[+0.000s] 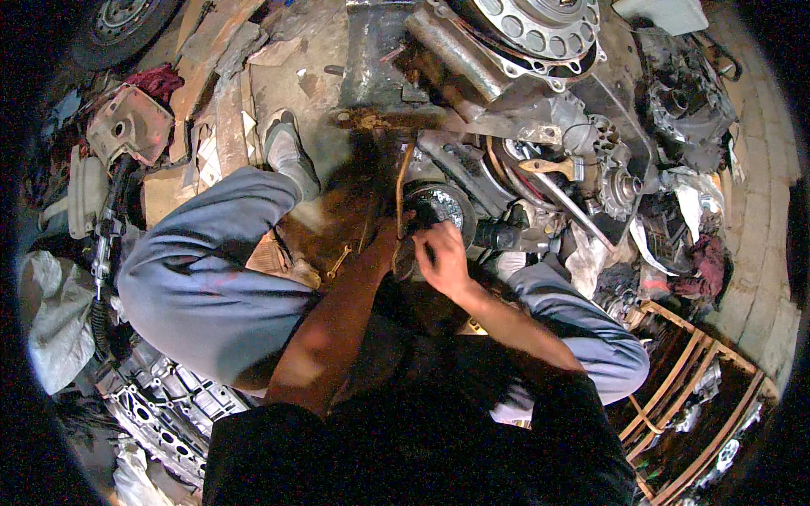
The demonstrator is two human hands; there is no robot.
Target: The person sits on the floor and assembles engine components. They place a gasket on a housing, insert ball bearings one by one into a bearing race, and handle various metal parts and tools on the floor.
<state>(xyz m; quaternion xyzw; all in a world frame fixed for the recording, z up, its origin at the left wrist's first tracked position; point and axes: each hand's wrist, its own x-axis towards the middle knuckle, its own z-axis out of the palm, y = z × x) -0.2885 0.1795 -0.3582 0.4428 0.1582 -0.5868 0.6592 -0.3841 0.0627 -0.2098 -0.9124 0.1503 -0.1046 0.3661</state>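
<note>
Looks mid-job to me, though what's done or left doesn't really show: black disc (440,205) sits just beyond the right grip (440,260), curled but can't tell if pinching anything, left grip (400,232) too shadowed to read.

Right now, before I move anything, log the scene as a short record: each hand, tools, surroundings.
Left hand: in shadow by the lower end of a brown rod; grip unclear
Right hand: fingers curled, near edge of a round dark part; anything held is hidden
Tools: wrench left of the left forearm; paintbrush to the right, among metal parts
Upper left: wheel
Lower right: slatted brown frame
</note>
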